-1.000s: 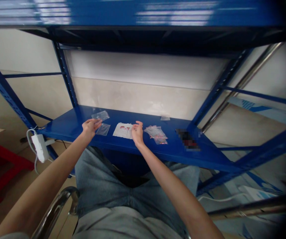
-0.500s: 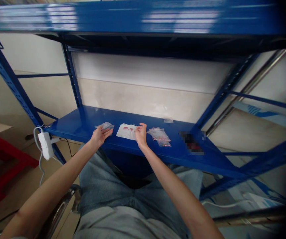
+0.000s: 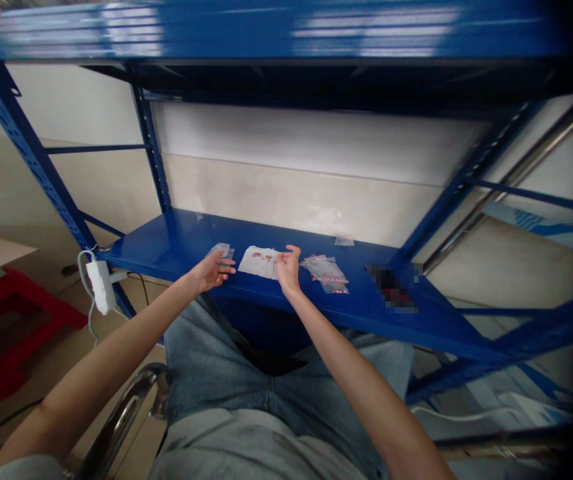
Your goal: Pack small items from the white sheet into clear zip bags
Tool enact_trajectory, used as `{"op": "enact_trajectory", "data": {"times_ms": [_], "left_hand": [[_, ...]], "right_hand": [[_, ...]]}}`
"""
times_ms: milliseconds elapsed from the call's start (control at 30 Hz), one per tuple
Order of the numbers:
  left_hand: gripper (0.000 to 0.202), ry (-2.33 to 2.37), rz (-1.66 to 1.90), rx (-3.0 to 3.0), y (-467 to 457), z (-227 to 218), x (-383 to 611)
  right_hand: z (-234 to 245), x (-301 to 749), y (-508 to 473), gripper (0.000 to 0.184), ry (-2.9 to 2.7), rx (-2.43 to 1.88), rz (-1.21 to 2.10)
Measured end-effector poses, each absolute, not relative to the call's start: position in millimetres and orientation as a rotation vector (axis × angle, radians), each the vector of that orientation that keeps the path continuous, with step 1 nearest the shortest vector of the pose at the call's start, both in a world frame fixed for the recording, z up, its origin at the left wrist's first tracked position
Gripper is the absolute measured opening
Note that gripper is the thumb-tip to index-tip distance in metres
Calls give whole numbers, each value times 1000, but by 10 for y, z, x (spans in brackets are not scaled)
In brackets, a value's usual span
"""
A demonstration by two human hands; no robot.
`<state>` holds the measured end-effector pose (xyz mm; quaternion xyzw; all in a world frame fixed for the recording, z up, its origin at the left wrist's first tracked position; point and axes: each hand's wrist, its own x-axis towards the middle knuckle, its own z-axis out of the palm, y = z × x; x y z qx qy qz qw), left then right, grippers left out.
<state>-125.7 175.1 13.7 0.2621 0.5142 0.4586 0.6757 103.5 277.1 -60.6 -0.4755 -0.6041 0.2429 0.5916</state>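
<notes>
My left hand (image 3: pixel 211 272) is over the front of the blue shelf, palm turned inward and fingers apart, with nothing visible in it. Just behind its fingers lie clear plastic bags (image 3: pixel 224 250). A white sheet (image 3: pixel 256 267), paper or cloth, lies flat in the middle with several small red pieces (image 3: pixel 261 256) on it. At the sheet's right edge my right hand (image 3: pixel 289 271) has its fingers bent together, one finger standing out; whatever they hold is too small to see. To its right is a pile of clear zip bags (image 3: pixel 325 270) with small pink-red contents.
A single clear bag (image 3: pixel 344 240) lies at the back of the blue shelf (image 3: pixel 191 230). A blurred-out dark object (image 3: pixel 391 288) is at the right. An upper blue beam (image 3: pixel 246 33) crosses overhead. A white power strip (image 3: pixel 100 287) hangs by the left post, near a red stool (image 3: pixel 21 327).
The view has shifted slightly, so everything sits a little further right. My left fingers have spread wider beside the clear bags. My right hand stays at the sheet's right edge.
</notes>
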Motion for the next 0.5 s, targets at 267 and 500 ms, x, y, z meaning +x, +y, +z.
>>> {"op": "enact_trajectory", "data": {"times_ms": [267,500], "left_hand": [[35,1111,885,861,1591,285,-1138],[31,1149,1112,1430,1519,498,-670]], "right_hand": [[-524,1008,2711,44,-1372,-1111,608],[-299,1142,2553,42,-1373,-1060,424]]}}
